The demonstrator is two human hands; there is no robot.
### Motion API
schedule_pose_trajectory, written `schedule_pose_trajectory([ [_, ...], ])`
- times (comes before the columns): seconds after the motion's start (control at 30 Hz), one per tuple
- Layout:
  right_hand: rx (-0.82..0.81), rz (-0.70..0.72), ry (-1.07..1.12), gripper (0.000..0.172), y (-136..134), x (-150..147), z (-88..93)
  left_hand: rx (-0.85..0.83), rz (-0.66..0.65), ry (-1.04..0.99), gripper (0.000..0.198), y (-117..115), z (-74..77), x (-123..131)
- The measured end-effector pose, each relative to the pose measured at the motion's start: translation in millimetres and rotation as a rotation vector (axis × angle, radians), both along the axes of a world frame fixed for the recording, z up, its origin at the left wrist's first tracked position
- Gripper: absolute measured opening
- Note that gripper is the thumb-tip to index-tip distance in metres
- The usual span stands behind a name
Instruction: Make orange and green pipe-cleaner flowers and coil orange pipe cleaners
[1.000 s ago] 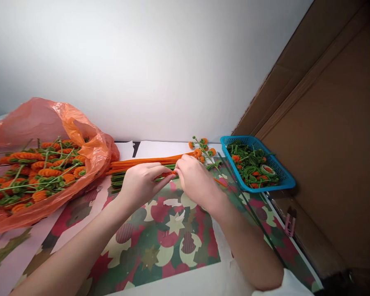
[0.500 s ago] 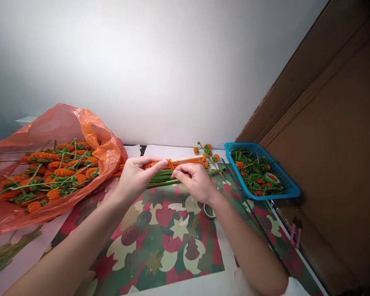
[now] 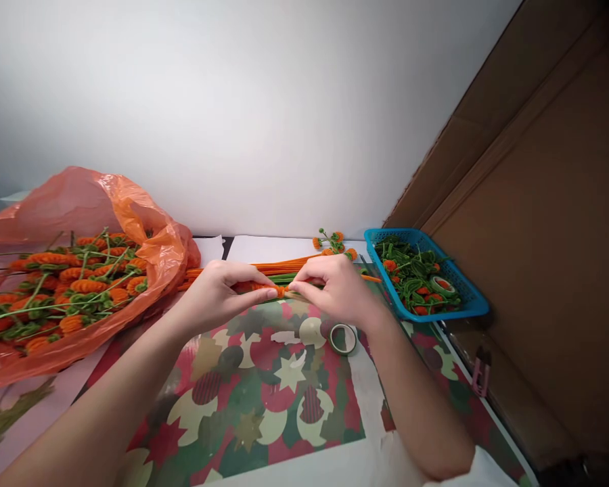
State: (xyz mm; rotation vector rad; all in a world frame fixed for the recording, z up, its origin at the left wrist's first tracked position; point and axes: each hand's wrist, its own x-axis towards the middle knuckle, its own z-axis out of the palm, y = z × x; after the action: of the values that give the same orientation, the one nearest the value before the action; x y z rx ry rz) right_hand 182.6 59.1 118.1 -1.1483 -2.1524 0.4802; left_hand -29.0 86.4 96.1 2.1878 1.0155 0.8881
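Both hands are closed at an orange pipe cleaner [image 3: 283, 291] wound round a thin wooden stick [image 3: 298, 296]. My left hand [image 3: 226, 291] pinches the coiled part between thumb and fingertips. Close beside it, my right hand [image 3: 332, 287] pinches at the right end of the coil, its fingers hiding much of the stick. An orange pipe cleaner end [image 3: 370, 278] pokes out to the right past my right hand. Behind the hands lie loose orange pipe cleaners [image 3: 279, 267] and green pipe cleaners [image 3: 283, 278], partly covered by my fingers.
At left, an orange plastic bag [image 3: 157, 253] holds many orange-and-green pipe cleaner flowers. A blue basket [image 3: 480, 308] of green and orange pieces stands at right. A tape roll [image 3: 343, 339] lies on the patterned sheet [image 3: 254, 399]. Pink-handled clippers [image 3: 481, 375] rest near the cardboard [image 3: 538, 270].
Both hands have lowered slightly with the stick and pipe cleaner. My right hand has shifted right and now pinches at the coil's end. The tape roll shows fully, and the view has turned slightly.
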Motion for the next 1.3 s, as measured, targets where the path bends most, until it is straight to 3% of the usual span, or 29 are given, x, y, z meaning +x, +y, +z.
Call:
schedule_pose_trajectory([
  [0.13,0.123,-0.159,-0.197,0.025,-8.4,-15.7,-4.0,0.208,0.271,0.011,0.023,-2.5,-3.3,4.1],
  [0.27,0.035,-0.113,0.019,0.031,-2.4,-20.7,-14.8,0.123,0.443,-0.172,0.023,-3.9,-5.9,7.6],
  [0.33,-0.126,-0.014,0.203,0.029,6.2,-17.8,-22.3,-0.024,0.404,-0.284,0.025,-2.5,-5.5,7.3],
  [0.43,-0.391,0.105,0.389,0.027,20.4,-9.5,-32.0,-0.202,0.238,-0.346,0.029,1.0,-4.4,4.7],
  [0.53,-0.437,0.115,0.412,0.033,29.9,1.2,-34.9,-0.214,0.145,-0.274,0.029,3.3,-3.7,1.4],
  [0.67,-0.362,0.026,0.265,0.029,29.3,13.4,-25.7,-0.198,0.048,-0.097,0.030,3.8,-3.2,-1.1],
  [0.77,-0.119,-0.048,0.059,0.025,18.8,11.5,-14.9,-0.114,0.022,0.025,0.030,4.4,-4.2,-0.9],
  [0.87,0.090,-0.115,-0.142,0.025,6.5,-2.4,-10.7,0.038,0.162,0.063,0.030,4.5,-7.6,1.0],
  [1.0,0.131,-0.105,-0.181,0.030,1.6,-19.6,-18.9,0.158,0.367,0.019,0.030,2.2,-11.7,3.9],
  [1.13,-0.086,-0.033,0.110,0.032,12.8,-13.1,-29.6,0.132,0.364,-0.014,0.036,1.4,-9.7,1.9],
  [1.23,-0.314,0.045,0.232,0.035,24.5,2.5,-35.1,0.026,0.206,-0.023,0.039,3.2,-7.6,-2.2],
  [1.3,-0.377,0.050,0.229,0.042,30.9,13.4,-37.3,-0.017,0.095,-0.012,0.038,4.3,-7.2,-4.0],
])
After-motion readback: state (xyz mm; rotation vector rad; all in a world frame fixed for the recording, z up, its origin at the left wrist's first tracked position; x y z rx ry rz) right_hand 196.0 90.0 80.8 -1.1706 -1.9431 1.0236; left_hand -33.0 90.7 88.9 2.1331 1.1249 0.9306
